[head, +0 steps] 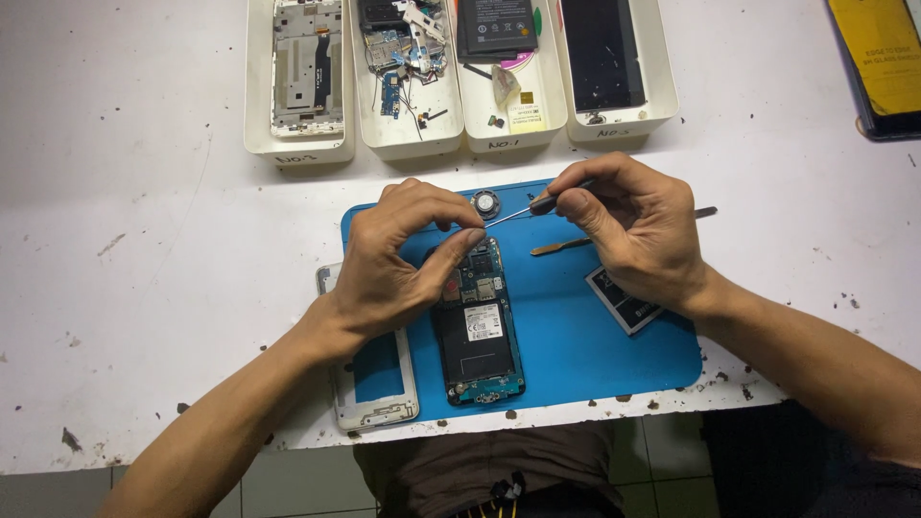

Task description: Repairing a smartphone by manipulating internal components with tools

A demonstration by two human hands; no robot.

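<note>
Lying nearest the table's front edge, an opened phone (477, 326) is sitting face down on a blue work mat (595, 345), its circuit board and a white rectangular label on the dark middle panel showing. A silver phone frame (376, 388) is resting just to its left, half on the mat, partly under the left wrist. The left hand (398, 259) is arching over the phone's upper end, thumb and fingertips curled close together and pressing on the top of the board; whether anything small is pinched between them I cannot tell. The right hand (633, 225) is closing its thumb and forefinger tightly on a thin screwdriver (523, 211), whose metal tip is pointing toward the left fingertips at the phone's top edge. A dark battery (622, 299) with a pale label is lying tilted on the mat, partly beneath the right wrist. A flat metal pry tool (561, 247) is lying under the right hand, and a small round speaker part (485, 203) is sitting at the mat's far edge.

The white table (144, 240) is looking scuffed and chipped, with dark specks along its front; grey floor tiles are showing below it.

Farther back, four white trays (297, 144) are standing side by side, each with a handwritten mark on its front wall, holding a bare frame, loose boards and wires, a black battery and a dark screen. A yellow rectangular package (883, 53) is lying at the far right corner.
</note>
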